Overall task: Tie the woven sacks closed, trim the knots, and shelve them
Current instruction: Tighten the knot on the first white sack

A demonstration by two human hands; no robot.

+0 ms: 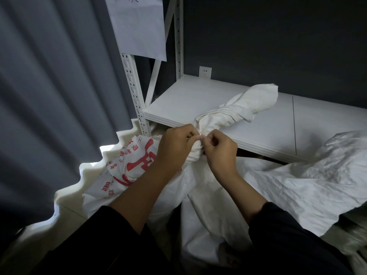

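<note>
The white woven sack with red printed characters [127,167] lies in front of the person, below the front edge of a white metal shelf board [178,102]. Its body spreads down and left toward the person. Its long axis runs from there up and to the right. The gathered neck [195,153] is bunched tight, and the loose twisted mouth of the sack [254,102] points away, lying across the shelf board.

The left hand [174,147] and the right hand [220,151] meet at the neck, both with fingers curled and pinching the bunched fabric; any cord between the fingertips is too small to make out.

A second, plain white crumpled sack [297,181] lies just to the right. A perforated white shelf upright [133,92] stands at the left, with a white paper sheet [139,26] hanging on it, beside a grey pleated curtain [49,76].
</note>
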